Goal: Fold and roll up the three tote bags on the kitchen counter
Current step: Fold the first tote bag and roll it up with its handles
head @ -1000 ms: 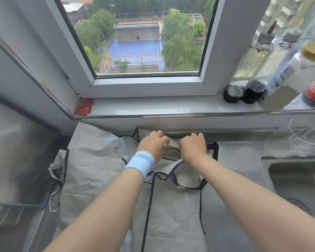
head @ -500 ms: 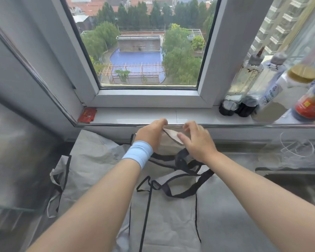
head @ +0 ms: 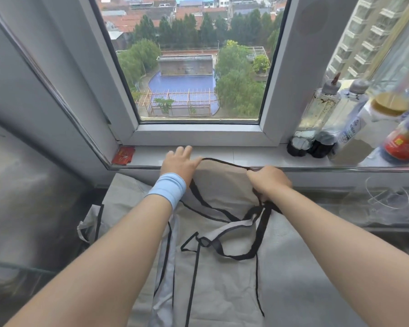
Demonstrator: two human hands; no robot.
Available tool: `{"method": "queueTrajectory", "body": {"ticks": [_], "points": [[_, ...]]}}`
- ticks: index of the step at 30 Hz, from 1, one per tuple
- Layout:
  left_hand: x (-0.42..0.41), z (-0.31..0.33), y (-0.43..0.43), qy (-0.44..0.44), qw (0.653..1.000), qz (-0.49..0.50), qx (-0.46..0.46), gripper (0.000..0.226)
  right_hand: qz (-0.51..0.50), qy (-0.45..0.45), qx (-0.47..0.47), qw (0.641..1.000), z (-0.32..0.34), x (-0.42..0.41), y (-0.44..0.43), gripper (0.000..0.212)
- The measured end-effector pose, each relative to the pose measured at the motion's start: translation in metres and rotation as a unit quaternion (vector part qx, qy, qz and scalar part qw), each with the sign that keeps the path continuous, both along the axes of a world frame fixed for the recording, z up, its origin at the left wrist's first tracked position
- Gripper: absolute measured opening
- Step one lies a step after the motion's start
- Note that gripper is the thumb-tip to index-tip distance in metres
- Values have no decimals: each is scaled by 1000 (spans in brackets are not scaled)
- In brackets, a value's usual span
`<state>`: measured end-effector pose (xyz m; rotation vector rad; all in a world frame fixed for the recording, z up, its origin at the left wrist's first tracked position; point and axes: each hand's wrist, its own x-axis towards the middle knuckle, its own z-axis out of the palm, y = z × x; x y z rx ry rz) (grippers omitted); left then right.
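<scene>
The grey woven tote bag with black trim (head: 222, 286) lies on the desk (head: 321, 208) under the white windowsill (head: 246, 154); its far edge is lifted taut, left hand (head: 180, 164) pinching one end, right hand (head: 268, 180) fisted on the other, seemingly to begin a fold.

place: home kitchen, high up | window (head: 198, 67): looks down on rooftops and trees | sill (head: 246, 154) under the window: cooking bottles (head: 316, 119) crowded at its right end, red packet (head: 123, 156) at its left end | below the window: grey counter (head: 293, 291) along the wall
</scene>
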<state>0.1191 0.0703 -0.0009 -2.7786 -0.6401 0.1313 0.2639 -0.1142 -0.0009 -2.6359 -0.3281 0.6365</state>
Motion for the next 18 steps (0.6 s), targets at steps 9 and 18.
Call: {"method": "queueTrajectory", "body": {"ticks": [9, 18], "points": [[7, -46, -78, -6, 962, -50, -267, 32, 3, -17, 208, 978, -24, 1, 7, 57], [38, -104, -107, 164, 935, 24, -313, 37, 265, -78, 181, 944, -70, 1, -30, 23]]}}
